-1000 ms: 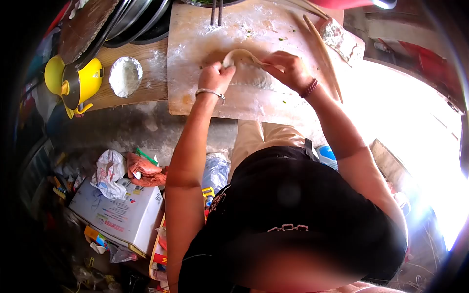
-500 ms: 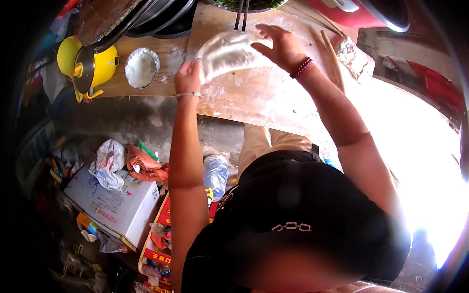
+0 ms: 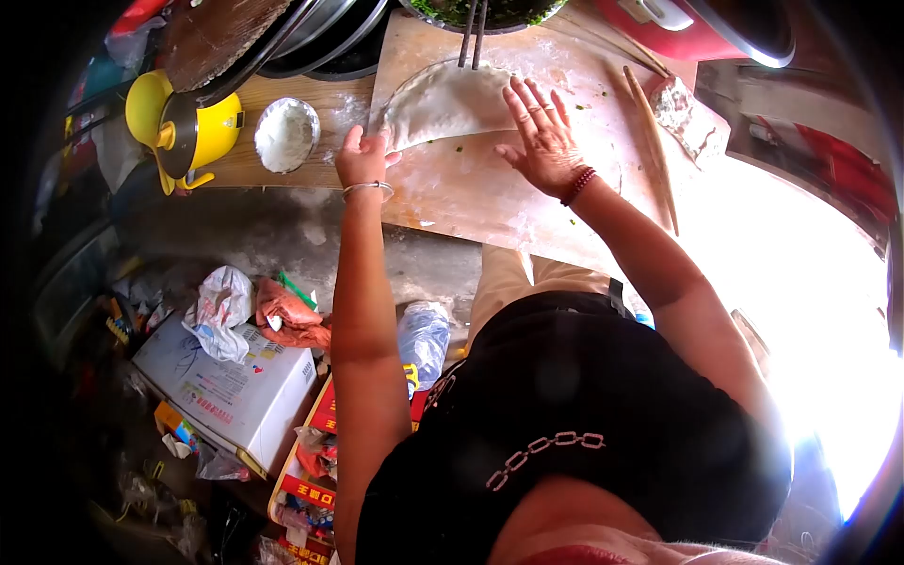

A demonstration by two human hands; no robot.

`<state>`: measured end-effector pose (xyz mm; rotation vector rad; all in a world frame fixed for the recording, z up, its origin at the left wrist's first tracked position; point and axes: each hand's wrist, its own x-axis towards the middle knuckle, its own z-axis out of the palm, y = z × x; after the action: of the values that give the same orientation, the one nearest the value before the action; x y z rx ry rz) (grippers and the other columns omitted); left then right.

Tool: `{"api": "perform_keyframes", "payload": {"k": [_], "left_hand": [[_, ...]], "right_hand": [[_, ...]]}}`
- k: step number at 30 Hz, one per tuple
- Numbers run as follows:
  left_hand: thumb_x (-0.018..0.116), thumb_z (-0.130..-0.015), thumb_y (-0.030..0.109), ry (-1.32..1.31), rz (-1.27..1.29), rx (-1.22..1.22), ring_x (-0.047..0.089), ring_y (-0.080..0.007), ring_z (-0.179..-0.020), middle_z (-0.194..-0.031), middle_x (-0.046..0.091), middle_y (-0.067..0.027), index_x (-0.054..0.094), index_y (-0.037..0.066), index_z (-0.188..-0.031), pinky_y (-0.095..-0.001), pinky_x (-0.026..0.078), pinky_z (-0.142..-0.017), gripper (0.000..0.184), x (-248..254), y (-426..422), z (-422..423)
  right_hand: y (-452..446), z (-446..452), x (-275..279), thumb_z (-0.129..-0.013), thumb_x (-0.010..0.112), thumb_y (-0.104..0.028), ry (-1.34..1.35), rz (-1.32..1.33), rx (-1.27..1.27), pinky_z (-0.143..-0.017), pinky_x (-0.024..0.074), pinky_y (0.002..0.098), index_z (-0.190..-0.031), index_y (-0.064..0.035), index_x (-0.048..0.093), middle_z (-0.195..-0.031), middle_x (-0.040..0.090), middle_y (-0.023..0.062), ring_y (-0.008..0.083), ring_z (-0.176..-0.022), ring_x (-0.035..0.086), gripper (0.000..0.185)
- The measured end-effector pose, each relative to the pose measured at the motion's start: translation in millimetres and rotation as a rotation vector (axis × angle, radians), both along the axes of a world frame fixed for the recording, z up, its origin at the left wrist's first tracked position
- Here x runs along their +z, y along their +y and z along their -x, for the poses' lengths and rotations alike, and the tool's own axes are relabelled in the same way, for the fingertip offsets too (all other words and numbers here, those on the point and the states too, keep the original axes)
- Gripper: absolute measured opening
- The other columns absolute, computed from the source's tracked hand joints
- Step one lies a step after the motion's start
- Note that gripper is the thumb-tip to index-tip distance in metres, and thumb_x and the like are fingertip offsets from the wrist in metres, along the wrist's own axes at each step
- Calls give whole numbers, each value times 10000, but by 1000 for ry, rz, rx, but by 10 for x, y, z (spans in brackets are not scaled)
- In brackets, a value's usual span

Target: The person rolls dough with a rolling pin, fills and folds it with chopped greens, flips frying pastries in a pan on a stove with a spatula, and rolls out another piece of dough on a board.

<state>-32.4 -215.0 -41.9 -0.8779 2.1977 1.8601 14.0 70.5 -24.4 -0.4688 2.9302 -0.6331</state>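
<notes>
A half-moon of folded, filled-looking dough (image 3: 447, 102) lies on the floured wooden board (image 3: 452, 193). At its left tip is my left hand (image 3: 363, 158), fingers apart, with nothing held in it. My right hand (image 3: 541, 137) is spread flat, palm down, at the dough's right end; whether it presses on the dough is hard to tell. Chopsticks (image 3: 474, 38) rest across the rim of a bowl of chopped greens (image 3: 508, 11) just behind the dough.
On the left stand a bowl of flour (image 3: 286, 136) and a yellow pot (image 3: 213, 132). Dark pans (image 3: 344, 47) lean behind them. A thin rolling pin (image 3: 652, 151), a floury block (image 3: 692, 121) and a red pot (image 3: 673, 28) are at the right. Below is a white box (image 3: 226, 386).
The raised, partly folded dough now lies flat as a half-moon, farther left on the board. Both hands have let go of it, and my right hand has come down, spread.
</notes>
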Motion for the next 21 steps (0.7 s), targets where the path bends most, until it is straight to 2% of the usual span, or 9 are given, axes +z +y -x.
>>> {"api": "perform_keyframes", "payload": {"k": [3,7,8,11,12,14,15,17,21], "left_hand": [[652,-848,12,-177,-205,-14,622,-161,-695,-920,579,-88,232,-97,-1435,-333,613,-614,730,-55,-110,-49],[667,-854,80,-133,124,-150,622,-134,-652,-982,619,-115,290,-65,-1426,-289,535,-539,700,-42,-129,-165],[689,-854,142,-53,324,-213,631,-135,-717,-1005,625,-120,321,-58,-1417,-282,516,-552,702,-124,-168,-195],[706,-851,181,26,468,-331,635,-140,-832,-1037,625,-113,329,-52,-1422,-286,531,-590,723,-164,-336,-316],[707,-853,187,31,426,-296,627,-159,-934,-1078,620,-109,330,-45,-1421,-298,543,-620,720,0,-296,-373],[705,-856,190,21,411,-291,628,-160,-952,-1101,618,-106,326,-47,-1420,-303,550,-628,720,159,-376,-459],[704,-857,191,18,402,-289,629,-161,-961,-1112,616,-104,324,-48,-1420,-306,554,-632,720,234,-428,-492],[686,-872,175,54,350,-254,634,-161,-948,-1107,621,-94,313,-36,-1427,-305,559,-624,701,430,-515,-533],[669,-886,144,187,290,-185,645,-141,-894,-1053,639,-63,351,-12,-1410,-275,549,-592,633,566,-818,-452]], "right_hand": [[96,35,-18,-887,596,-454,1,-9,80,-1195,115,437,-1486,-58,261,-1558,251,113,257,-1461,172,793],[160,128,196,-850,659,-412,-59,141,10,-1186,156,453,-1480,-87,285,-1523,324,116,280,-1435,242,801],[187,137,293,-855,653,-401,6,165,-1,-1177,178,459,-1479,-84,288,-1513,342,123,295,-1425,263,789],[294,25,472,-878,630,-381,121,237,-42,-1146,234,473,-1480,-82,287,-1495,360,156,339,-1402,298,754],[326,-36,507,-879,637,-355,95,265,-85,-1140,251,469,-1478,-79,288,-1491,360,169,346,-1394,307,746],[379,-194,580,-881,652,-271,-4,329,-187,-1121,299,452,-1472,-67,289,-1477,362,200,366,-1370,338,723],[419,-284,513,-892,638,-292,6,408,-217,-1099,334,451,-1463,-78,308,-1469,371,195,386,-1331,383,694],[481,-449,534,-891,641,-289,38,385,-232,-1076,367,457,-1446,-73,335,-1455,390,197,394,-1302,420,670],[471,-586,598,-873,662,-191,105,375,-266,-988,455,448,-1400,-54,396,-1399,456,201,392,-1219,511,606]]}}
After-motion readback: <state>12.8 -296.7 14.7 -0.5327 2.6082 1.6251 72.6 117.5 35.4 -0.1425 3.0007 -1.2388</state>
